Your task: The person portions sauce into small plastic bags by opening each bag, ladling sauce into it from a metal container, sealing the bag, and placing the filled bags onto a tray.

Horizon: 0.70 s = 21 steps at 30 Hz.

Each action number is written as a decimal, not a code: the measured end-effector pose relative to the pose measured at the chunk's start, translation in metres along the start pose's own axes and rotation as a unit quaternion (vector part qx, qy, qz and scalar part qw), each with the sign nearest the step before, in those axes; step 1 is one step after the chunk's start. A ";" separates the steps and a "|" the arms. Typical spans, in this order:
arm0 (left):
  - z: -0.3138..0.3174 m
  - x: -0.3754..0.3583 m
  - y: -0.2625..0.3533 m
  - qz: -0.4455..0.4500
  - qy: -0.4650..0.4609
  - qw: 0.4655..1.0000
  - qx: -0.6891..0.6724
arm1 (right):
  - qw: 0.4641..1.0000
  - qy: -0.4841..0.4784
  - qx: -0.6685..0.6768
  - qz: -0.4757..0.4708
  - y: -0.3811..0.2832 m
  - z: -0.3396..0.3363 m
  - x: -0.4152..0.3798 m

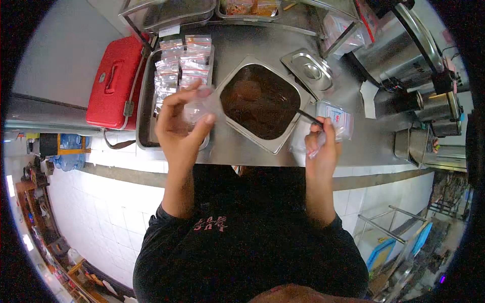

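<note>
In the middle of the counter a rectangular steel pan (277, 146) holds dark brown sauce (257, 113). My left hand (179, 121), left of the pan, is closed on a small clear plastic bag (198, 108), held beside the pan's left corner. My right hand (324, 144) grips the black handle of a ladle (309, 117), which slants over the pan's right rim; a rounded shape shows in the sauce. A bit of clear plastic shows at the right fingers. Just beyond that hand lies a pack of clear bags with a blue-and-red label (339, 121).
A steel tray (147, 139) with rows of filled zip bags (193, 63) stands left, beside a red case (112, 83). A steel lid (309, 70) lies behind the pan. Large steel pots (399, 48) stand right. A shelf with trays (247, 17) spans the back.
</note>
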<state>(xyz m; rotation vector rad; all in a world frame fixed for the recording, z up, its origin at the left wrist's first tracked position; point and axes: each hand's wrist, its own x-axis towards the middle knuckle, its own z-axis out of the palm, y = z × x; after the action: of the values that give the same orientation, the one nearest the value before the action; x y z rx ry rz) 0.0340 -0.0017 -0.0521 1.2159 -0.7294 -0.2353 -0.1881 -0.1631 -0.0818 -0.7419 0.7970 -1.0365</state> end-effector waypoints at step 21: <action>0.062 0.029 -0.005 0.116 -0.001 0.966 0.232 | 0.954 -0.058 -0.095 -0.278 -0.081 0.043 -0.015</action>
<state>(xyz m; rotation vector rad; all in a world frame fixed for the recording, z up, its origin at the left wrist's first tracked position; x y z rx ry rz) 0.0183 -0.0662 -0.0355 1.5558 -0.9541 0.1388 -0.1925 -0.1697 0.0108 -1.2245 0.6002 -1.4127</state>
